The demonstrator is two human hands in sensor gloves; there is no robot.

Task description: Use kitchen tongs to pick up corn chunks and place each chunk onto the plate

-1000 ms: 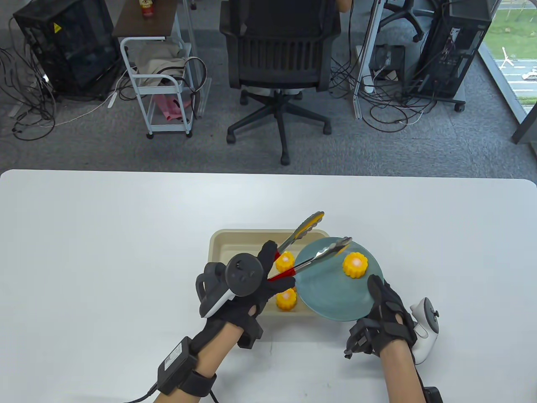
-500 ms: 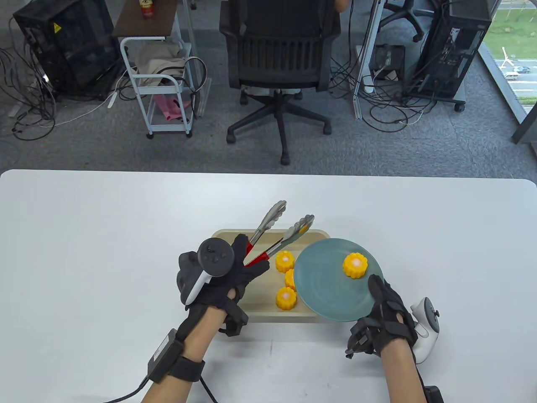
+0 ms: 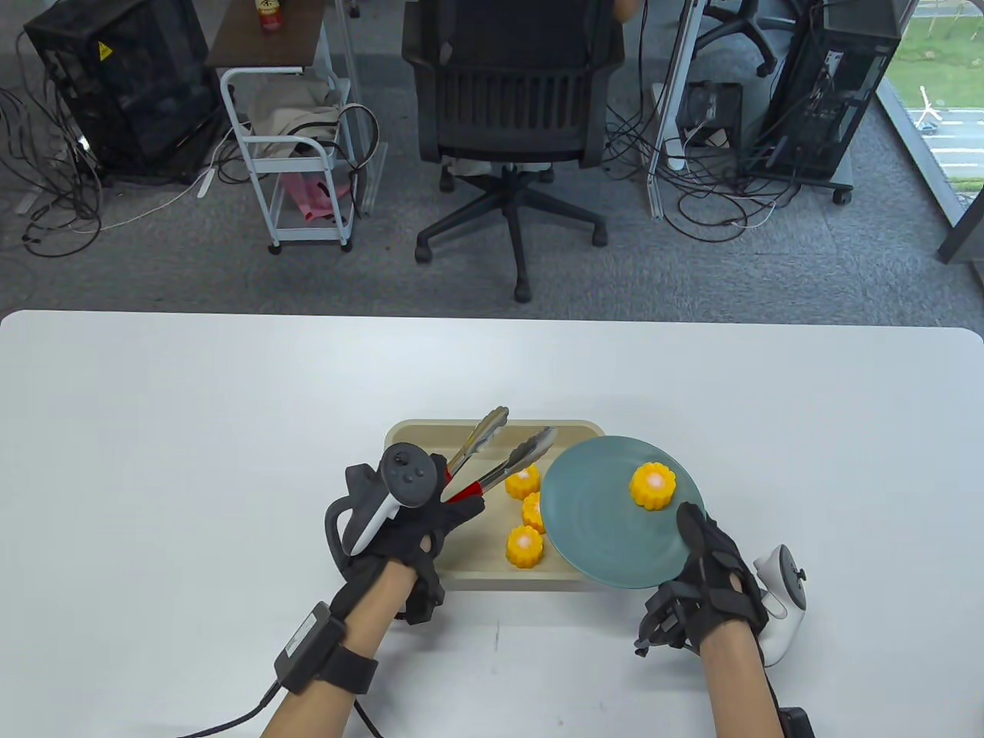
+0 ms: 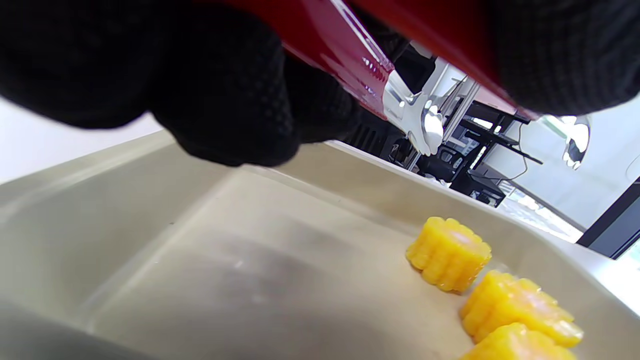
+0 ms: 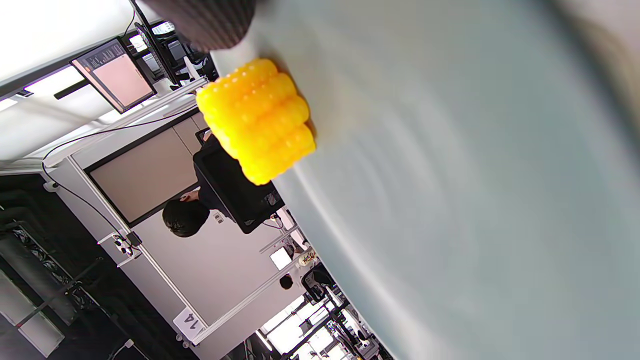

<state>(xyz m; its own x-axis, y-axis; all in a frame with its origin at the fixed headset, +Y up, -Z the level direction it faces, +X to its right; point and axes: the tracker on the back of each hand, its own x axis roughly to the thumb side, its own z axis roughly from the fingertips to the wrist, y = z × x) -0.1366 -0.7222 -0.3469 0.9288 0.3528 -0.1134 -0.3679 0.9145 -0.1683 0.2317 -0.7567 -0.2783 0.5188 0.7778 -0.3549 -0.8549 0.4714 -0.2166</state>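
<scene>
My left hand (image 3: 430, 511) grips the red handles of the metal tongs (image 3: 503, 450), whose arms stand apart and empty above the beige tray (image 3: 419, 446). Three yellow corn chunks lie in the tray: one (image 3: 523, 480) just under the tong tips, one (image 3: 532, 509) partly hidden by the plate, one (image 3: 524, 546) nearest me. In the left wrist view the chunks (image 4: 448, 260) sit at the tray's right side below the tongs (image 4: 410, 107). My right hand (image 3: 703, 557) holds the teal plate (image 3: 600, 530) by its near rim, thumb on top. One corn chunk (image 3: 653, 485) (image 5: 257, 117) stands on the plate (image 5: 475, 175).
The plate overlaps the tray's right side. The white table (image 3: 192, 430) spreads wide on both sides. Beyond its far edge stand an office chair (image 3: 511, 115), a small cart (image 3: 296, 154) and computer towers on the carpet.
My left hand has drawn the tongs back from above the plate to the left and lowered them over the tray, and their arms stayed apart. The right hand and plate have held still.
</scene>
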